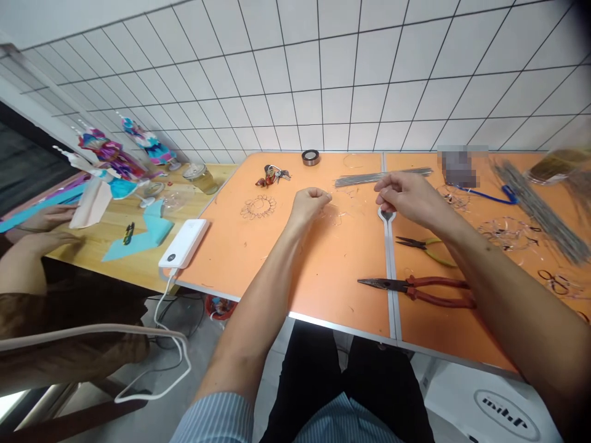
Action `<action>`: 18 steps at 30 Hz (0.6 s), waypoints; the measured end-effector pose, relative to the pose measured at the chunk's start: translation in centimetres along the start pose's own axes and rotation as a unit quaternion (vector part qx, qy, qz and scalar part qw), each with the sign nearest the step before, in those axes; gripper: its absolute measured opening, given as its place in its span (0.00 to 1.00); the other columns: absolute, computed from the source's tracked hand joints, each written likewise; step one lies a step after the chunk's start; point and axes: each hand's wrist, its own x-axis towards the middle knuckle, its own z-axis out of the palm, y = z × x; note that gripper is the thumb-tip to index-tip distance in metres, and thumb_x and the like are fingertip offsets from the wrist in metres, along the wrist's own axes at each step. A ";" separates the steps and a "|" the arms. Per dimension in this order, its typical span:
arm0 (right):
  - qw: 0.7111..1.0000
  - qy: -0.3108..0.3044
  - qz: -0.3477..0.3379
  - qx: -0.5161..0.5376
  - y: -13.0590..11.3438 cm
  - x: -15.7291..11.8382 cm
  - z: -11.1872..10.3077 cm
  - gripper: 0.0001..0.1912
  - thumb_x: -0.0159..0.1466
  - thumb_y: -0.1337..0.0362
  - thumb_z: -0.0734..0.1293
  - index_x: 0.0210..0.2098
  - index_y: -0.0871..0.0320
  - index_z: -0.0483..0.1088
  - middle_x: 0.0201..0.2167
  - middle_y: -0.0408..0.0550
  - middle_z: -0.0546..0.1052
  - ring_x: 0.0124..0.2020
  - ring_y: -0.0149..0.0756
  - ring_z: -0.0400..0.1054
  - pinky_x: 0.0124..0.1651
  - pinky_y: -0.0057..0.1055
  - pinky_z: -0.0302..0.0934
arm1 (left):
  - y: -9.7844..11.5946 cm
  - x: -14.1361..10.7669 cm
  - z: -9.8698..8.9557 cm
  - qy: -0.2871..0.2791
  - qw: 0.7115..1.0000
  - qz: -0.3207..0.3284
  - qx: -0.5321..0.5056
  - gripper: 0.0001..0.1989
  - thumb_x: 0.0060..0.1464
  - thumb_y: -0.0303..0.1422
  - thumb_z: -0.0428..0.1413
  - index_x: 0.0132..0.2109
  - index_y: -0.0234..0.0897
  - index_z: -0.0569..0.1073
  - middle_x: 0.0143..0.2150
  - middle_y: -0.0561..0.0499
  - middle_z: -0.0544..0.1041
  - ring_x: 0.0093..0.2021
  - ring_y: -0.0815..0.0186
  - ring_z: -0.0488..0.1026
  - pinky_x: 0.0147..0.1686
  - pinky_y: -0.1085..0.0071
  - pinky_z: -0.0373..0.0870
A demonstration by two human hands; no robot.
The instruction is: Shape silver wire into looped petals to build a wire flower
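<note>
As the orange worktop (332, 277) spreads beneath the left grip (310, 202) and the right grip (399, 194), a bundle of straight wires (357, 179) lies just beyond the latter, its long axis running left to right, nearly parallel with the tiled wall (295, 74). On the wearer's side of the right grip, the red-handled pliers (404, 285) point left, and between them and that grip the yellow-handled pliers (418, 244) point the same way.

Beyond both grips the worktop's far edge follows the wall; its near edge passes under the forearms. A metal strip (393, 317) runs front to back past the right grip, and the left forearm (270, 274) and red-handled pliers bound a broad orange stretch with room to move. Left of the left grip lies a looped wire ring (259, 215); beyond that grip, a roll of tape (311, 161).

The left grip has thumb and forefinger drawn together; whether a fine strand sits between them, I cannot tell. The right grip has its fingers curled toward the thumb, and I cannot tell whether it grasps a wire or nothing
</note>
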 end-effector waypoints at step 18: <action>0.971 -0.061 0.046 0.228 2.4 0.6 2.9 0.14 0.66 0.59 0.83 0.35 0.56 0.77 0.27 0.39 0.63 0.25 0.27 0.50 0.24 0.27 0.46 | -1.3 0.0 2.1 0.052 0.993 0.099 -0.042 0.07 0.62 0.30 0.68 0.34 0.36 0.81 0.34 0.53 0.77 0.32 0.70 0.73 0.37 0.70 0.73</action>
